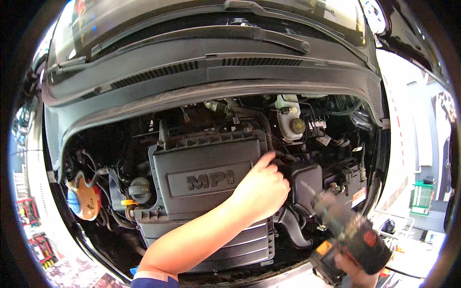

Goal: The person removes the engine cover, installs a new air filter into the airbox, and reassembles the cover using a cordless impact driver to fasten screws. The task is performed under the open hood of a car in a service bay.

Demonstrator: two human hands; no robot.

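My left hand point(268, 188) reaches across the black engine cover point(206, 192) to its right edge. The index finger points forward at the cover's upper right corner, close to a black hose. The other fingers are curled, and what they hold, if anything, is hidden beneath them. At the lower right, my right hand point(354, 269) is wrapped round the grip of a black cordless drill point(355, 230), blurred by motion. The drill's thin bit points up and left, towards a black plastic box point(307, 185) beside the cover; whether it touches the box cannot be told.
The windscreen cowl point(206, 72) borders the engine bay at the far side. Behind the black box stands a white fluid reservoir point(289, 120) with a dark cap. An oil filler cap point(141, 189) and a blue-capped washer bottle point(86, 201) sit at the left. A curved black duct point(294, 230) lies below the box.
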